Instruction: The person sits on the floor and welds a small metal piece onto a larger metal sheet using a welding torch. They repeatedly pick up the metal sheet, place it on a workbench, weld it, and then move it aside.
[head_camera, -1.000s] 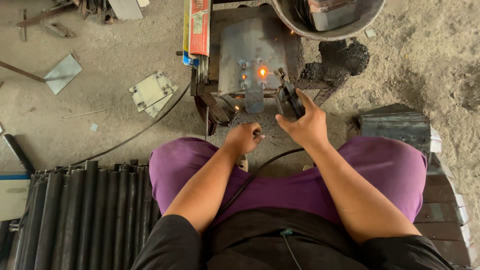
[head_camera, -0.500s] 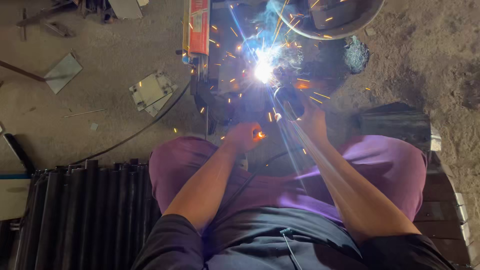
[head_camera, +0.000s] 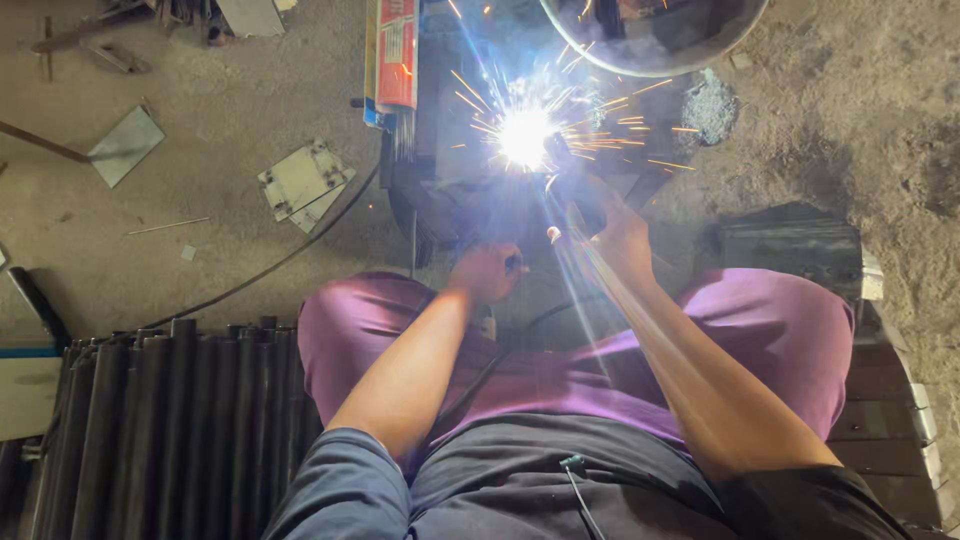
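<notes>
I see my right hand (head_camera: 622, 232) gripping a dark welding tool (head_camera: 580, 195) at a bright white spark (head_camera: 525, 135). My left hand (head_camera: 487, 270) rests closed near the metal piece (head_camera: 450, 205).

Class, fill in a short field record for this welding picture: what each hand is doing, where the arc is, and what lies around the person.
Right hand: holds a dark welding holder
Left hand: closed near the workpiece; what it holds is unclear
Arc: bright, sparks flying
Workpiece: dark metal, on the ground
Left side: black pipes
Floor: metal plates, cable
Top: metal basin
</notes>
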